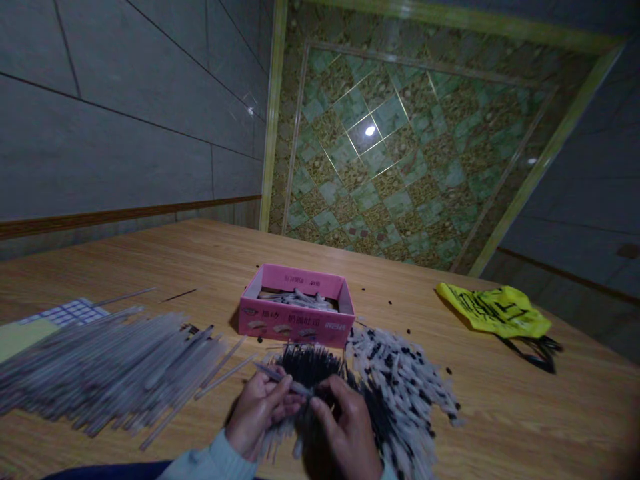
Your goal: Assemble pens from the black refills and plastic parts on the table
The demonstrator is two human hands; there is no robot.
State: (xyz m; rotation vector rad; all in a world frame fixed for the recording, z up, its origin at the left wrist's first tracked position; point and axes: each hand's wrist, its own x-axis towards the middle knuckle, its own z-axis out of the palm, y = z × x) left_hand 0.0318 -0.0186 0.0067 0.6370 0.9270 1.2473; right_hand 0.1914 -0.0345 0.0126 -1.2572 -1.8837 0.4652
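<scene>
My left hand [264, 404] is closed around a thin, translucent greyish tube [270, 371] that slants down toward the right. At the tube's lower right end, the fingers of my right hand [347, 423] are pinched together; whether they grip the tube's tip or a small part there is too blurred to tell. Beneath and beyond both hands lies a pile of thin black sticks [310, 360]. A heap of short whitish translucent pieces with black ends [405, 380] spreads to the right. Just beyond stands an open pink box [295, 325], with slender pale pieces [300, 300] inside.
Many long translucent tubes [115, 373] lie on the wooden table [200, 260] at the left, beside a checked cloth or paper [75, 312]. A yellow bag with black lettering [495, 310] rests at the right. Small black bits dot the tabletop. A grey tiled wall [125, 113] borders the left.
</scene>
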